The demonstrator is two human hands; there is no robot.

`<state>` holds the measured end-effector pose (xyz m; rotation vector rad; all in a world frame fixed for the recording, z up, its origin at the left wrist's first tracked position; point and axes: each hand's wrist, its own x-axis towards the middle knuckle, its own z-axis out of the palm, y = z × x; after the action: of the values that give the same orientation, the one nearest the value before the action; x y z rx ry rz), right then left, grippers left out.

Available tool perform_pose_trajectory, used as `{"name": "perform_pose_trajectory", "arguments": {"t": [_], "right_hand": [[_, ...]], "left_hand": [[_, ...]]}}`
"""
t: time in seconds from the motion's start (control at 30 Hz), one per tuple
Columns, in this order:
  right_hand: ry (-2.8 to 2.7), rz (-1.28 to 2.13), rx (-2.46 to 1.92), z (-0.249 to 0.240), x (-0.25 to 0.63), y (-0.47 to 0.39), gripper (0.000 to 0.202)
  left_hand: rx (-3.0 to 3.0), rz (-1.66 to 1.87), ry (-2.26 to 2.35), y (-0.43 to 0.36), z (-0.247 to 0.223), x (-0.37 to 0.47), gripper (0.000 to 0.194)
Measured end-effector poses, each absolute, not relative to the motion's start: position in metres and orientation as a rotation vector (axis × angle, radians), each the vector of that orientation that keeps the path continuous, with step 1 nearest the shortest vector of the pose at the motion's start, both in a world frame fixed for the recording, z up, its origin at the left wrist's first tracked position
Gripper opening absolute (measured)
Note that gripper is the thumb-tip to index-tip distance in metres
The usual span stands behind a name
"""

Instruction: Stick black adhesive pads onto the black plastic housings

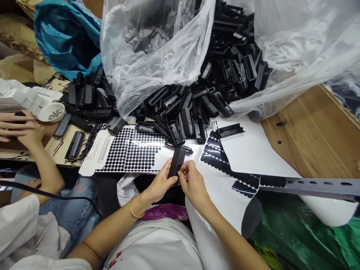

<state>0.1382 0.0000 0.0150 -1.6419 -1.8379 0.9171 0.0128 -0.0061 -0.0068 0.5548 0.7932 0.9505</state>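
Observation:
My left hand (162,182), with a yellow bangle on its wrist, holds a long black plastic part (176,161) tilted upright near the table's front edge. The fingers of my right hand (194,184) are pinched together at the lower right side of that part; whether something small is between them is hidden. Just behind the held part lies another black piece (180,147). To the left is a sheet of round black stickers (132,148), and to the right a white sheet with more black stickers (215,153).
Black parts (187,120) are heaped behind my hands, spilling from clear plastic bags (160,63). A co-worker's hands (28,131) are at the left, near a white bowl of small metal pieces (52,112). A perforated metal rail (317,186) extends along the right.

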Motion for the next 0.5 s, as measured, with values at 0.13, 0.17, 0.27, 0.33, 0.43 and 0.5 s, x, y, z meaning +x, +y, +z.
{"name": "perform_pose_trajectory", "arguments": {"t": [0.13,0.17,0.27,0.33,0.43,0.5], "right_hand": [[-1.932,0.76,-1.636,0.015,0.134,-0.003,0.01],[-1.948,0.717,-1.63,0.016,0.133,-0.004,0.011],[-1.948,0.585,-1.627,0.015,0.137,-0.003,0.017],[-1.906,0.508,-1.637,0.013,0.146,0.003,0.021],[-1.824,0.508,-1.636,0.007,0.165,0.014,0.021],[-1.779,0.563,-1.63,0.004,0.175,0.019,0.019]], "left_hand": [[0.559,0.947,0.8,-0.006,-0.009,0.013,0.064],[0.557,0.942,0.804,-0.006,-0.009,0.013,0.066],[0.543,0.934,0.793,-0.004,-0.008,0.012,0.064],[0.521,0.929,0.759,-0.003,-0.007,0.009,0.062],[0.49,0.919,0.731,0.0,-0.006,0.003,0.062],[0.494,0.918,0.743,0.002,-0.005,0.001,0.063]]}}
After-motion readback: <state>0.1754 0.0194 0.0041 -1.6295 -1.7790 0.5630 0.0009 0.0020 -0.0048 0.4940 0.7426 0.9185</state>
